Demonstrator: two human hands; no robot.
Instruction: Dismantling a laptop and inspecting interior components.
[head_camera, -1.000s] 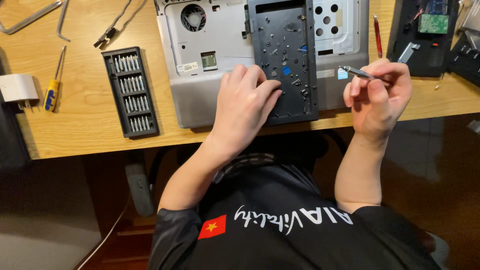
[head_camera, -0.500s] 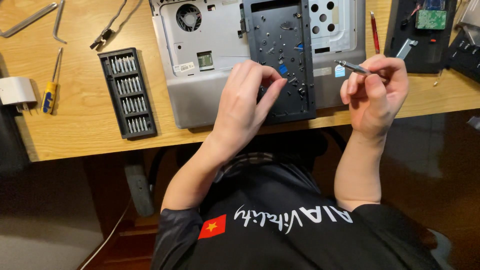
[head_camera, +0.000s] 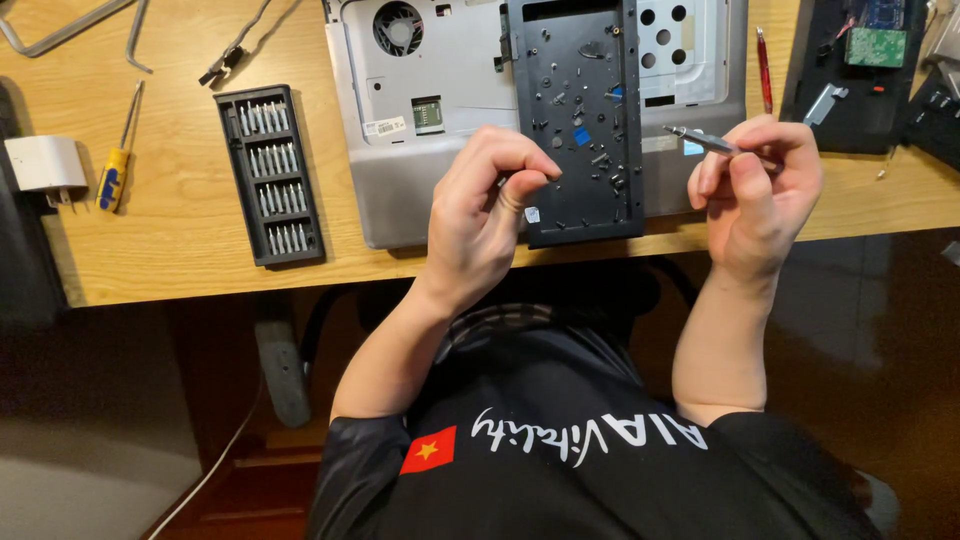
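A grey laptop base lies upside down on the wooden desk. A black cover panel dotted with small screws rests on top of it. My left hand hovers at the panel's near left corner, its thumb and fingertips pinched together; I cannot see anything small between them. My right hand is to the right of the panel and grips a slim grey screwdriver, whose tip points left toward the panel's right edge.
An open black case of screwdriver bits lies left of the laptop. Farther left are a yellow-and-blue screwdriver and a white charger. A red pen and a black tray with a green circuit board sit at the right.
My left hand has lifted from lying flat on the black panel and drawn back to its near edge, with the fingers curled into a pinch. My right hand still holds the screwdriver in about the same place.
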